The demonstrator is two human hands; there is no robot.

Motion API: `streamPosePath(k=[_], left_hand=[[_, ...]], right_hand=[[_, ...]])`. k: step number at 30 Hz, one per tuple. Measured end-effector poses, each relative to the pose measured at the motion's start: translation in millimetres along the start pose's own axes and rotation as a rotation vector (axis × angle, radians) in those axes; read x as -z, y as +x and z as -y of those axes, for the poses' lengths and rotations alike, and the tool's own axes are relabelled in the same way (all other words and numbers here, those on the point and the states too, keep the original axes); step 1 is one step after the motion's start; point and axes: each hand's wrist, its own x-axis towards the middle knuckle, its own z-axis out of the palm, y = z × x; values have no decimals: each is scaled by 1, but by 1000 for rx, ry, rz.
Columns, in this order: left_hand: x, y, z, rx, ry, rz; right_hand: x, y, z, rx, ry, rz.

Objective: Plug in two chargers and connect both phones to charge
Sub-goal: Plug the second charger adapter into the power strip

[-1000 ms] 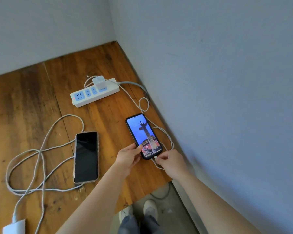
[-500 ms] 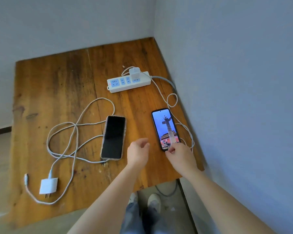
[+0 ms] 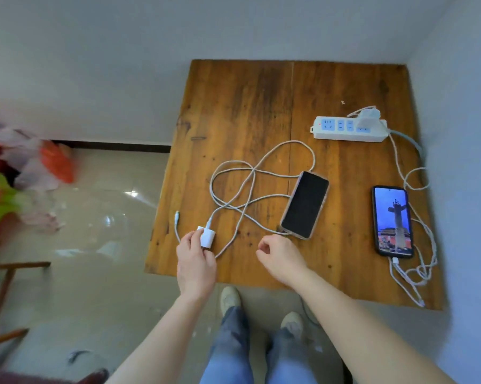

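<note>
Both bare forearms reached forward over the near edge of a wooden table point(image 3: 261, 92) set in a corner of grey walls. The left hand point(image 3: 196, 261) lay at the table's near left edge, palm down, its thumb and fingers closed around a small white charger point(image 3: 206, 237) that sat on the wood. The right hand point(image 3: 279, 256) hovered beside it, loosely curled and holding nothing, just short of the near end of a dark-screened phone point(image 3: 305, 204). Half a second before, that charger had lain untouched and both hands had been at the right, the right one at the lit phone; the left had since crossed to the charger and the right had left the lit phone. A white cable point(image 3: 247, 187) ran from the charger in loose loops across the wood, passing beside the dark phone, with its free plug end point(image 3: 177, 217) lying just left of the charger. Well to the right, the lit phone point(image 3: 393, 221) lay flat with a second cable point(image 3: 415, 275) plugged into its near end. Farthest off, a white power strip point(image 3: 350, 129) carried a second charger point(image 3: 368, 115) in its right-hand socket.
</note>
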Motion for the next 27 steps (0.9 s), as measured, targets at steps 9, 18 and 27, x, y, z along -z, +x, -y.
streamPosePath(k=[9,18,27], left_hand=[[32,45,71,-134,219,326],[37,53,58,-165,449,414],[41,79,-9,15,752,731]], right_hand=[[-73,51,84,371,-447,-108],[-61,72,94,457,-587,-64],[41,74,100,-46,503,-73]])
